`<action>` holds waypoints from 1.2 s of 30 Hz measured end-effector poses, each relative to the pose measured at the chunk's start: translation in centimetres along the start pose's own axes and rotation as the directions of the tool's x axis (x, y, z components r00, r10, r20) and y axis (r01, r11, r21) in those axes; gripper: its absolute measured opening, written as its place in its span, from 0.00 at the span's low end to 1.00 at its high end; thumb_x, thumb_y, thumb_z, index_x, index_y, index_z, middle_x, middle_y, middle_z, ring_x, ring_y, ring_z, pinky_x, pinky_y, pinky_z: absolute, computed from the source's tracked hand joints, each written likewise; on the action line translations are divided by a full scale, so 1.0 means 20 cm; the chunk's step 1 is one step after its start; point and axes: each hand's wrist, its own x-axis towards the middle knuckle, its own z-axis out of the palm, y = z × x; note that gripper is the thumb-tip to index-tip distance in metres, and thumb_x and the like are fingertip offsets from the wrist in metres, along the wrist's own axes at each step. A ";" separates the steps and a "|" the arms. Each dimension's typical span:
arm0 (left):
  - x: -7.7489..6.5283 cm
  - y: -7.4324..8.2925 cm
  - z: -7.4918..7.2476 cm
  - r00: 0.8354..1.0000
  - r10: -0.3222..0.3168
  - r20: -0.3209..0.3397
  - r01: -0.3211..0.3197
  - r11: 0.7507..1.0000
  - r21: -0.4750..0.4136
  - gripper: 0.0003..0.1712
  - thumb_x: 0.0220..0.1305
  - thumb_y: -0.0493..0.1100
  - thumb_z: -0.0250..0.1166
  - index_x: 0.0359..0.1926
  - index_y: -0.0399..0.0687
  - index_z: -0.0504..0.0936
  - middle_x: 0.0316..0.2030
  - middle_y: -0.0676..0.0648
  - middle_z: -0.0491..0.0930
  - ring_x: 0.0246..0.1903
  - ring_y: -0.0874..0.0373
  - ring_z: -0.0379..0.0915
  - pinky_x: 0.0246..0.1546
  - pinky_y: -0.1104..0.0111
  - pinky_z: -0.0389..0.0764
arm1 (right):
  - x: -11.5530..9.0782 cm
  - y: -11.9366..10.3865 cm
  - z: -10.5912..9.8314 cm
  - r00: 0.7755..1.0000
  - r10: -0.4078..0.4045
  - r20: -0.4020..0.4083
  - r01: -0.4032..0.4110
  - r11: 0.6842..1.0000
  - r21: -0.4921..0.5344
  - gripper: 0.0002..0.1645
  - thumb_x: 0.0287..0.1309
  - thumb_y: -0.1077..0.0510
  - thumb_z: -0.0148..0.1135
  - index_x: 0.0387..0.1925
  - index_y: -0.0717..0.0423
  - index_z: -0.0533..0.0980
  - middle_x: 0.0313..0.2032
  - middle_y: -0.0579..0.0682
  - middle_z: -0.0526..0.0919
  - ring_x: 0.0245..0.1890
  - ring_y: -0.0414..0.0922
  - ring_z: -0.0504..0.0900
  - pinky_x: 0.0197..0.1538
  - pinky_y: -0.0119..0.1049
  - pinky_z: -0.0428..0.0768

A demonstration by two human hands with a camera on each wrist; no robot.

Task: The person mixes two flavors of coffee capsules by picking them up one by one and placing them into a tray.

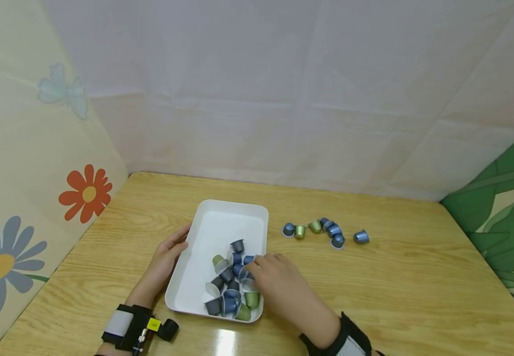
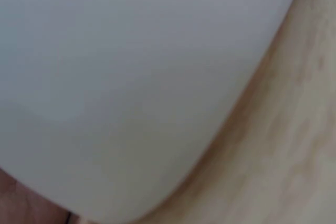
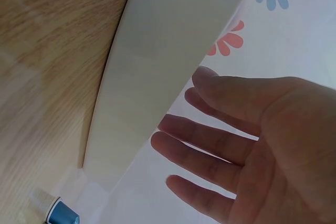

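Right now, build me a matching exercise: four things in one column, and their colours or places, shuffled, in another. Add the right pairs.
Things
1. Tray
2. Left hand
3. Right hand
4. Rightmost capsule

Colours or places
A. At the tray's left side
B. Blue, lying on the table
C. White
D. At the tray's right side

Right pairs: 1-C, 2-A, 3-D, 4-B

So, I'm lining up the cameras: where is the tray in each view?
Head: tray, below centre, slightly left.
Left wrist: tray, close up, filling the upper left and centre.
Right wrist: tray, slanting from top centre to lower left.
Shared landmark: the wooden table, seen beside the tray each time.
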 end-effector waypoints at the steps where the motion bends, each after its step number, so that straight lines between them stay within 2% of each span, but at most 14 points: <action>1: 0.00 0.00 0.00 1.000 0.001 0.004 -0.001 1.000 0.002 0.29 0.75 0.35 0.47 0.75 0.39 0.58 0.74 0.40 0.57 0.69 0.48 0.56 0.53 0.77 0.72 | 0.00 0.00 0.00 1.000 0.000 -0.003 0.000 1.000 0.000 0.16 0.56 0.53 0.71 0.45 0.53 0.82 0.39 0.47 0.83 0.39 0.45 0.81 0.47 0.43 0.80; 9: 0.00 0.00 0.00 1.000 -0.005 0.011 0.005 1.000 0.011 0.29 0.76 0.36 0.47 0.75 0.39 0.57 0.74 0.41 0.56 0.70 0.48 0.55 0.53 0.78 0.71 | -0.02 0.04 -0.01 0.999 -0.004 -0.050 0.005 1.000 0.012 0.14 0.55 0.54 0.72 0.42 0.55 0.81 0.37 0.48 0.83 0.39 0.46 0.81 0.45 0.42 0.80; 21: 0.00 0.00 0.01 1.000 -0.015 0.008 0.015 1.000 0.022 0.30 0.76 0.36 0.47 0.75 0.38 0.57 0.74 0.40 0.55 0.70 0.48 0.54 0.52 0.79 0.71 | -0.03 0.18 -0.01 0.992 0.082 -0.097 -0.076 0.995 0.066 0.16 0.54 0.60 0.72 0.44 0.61 0.81 0.40 0.52 0.84 0.41 0.50 0.83 0.48 0.44 0.80; 28: -0.01 0.01 0.00 1.000 -0.012 -0.008 0.013 0.998 0.056 0.29 0.76 0.36 0.46 0.75 0.39 0.57 0.74 0.40 0.55 0.70 0.48 0.54 0.51 0.80 0.71 | -0.02 0.26 -0.01 0.983 0.179 -0.031 -0.175 0.979 0.110 0.16 0.56 0.61 0.71 0.46 0.61 0.81 0.44 0.54 0.83 0.44 0.52 0.82 0.49 0.44 0.80; 36: 0.00 0.01 0.00 1.000 -0.023 -0.006 0.023 0.999 0.037 0.29 0.76 0.36 0.46 0.75 0.40 0.57 0.74 0.41 0.56 0.70 0.50 0.55 0.52 0.79 0.71 | -0.05 0.36 -0.05 0.954 0.299 0.032 -0.301 0.948 0.101 0.18 0.60 0.58 0.69 0.50 0.62 0.80 0.48 0.57 0.83 0.47 0.54 0.82 0.50 0.47 0.80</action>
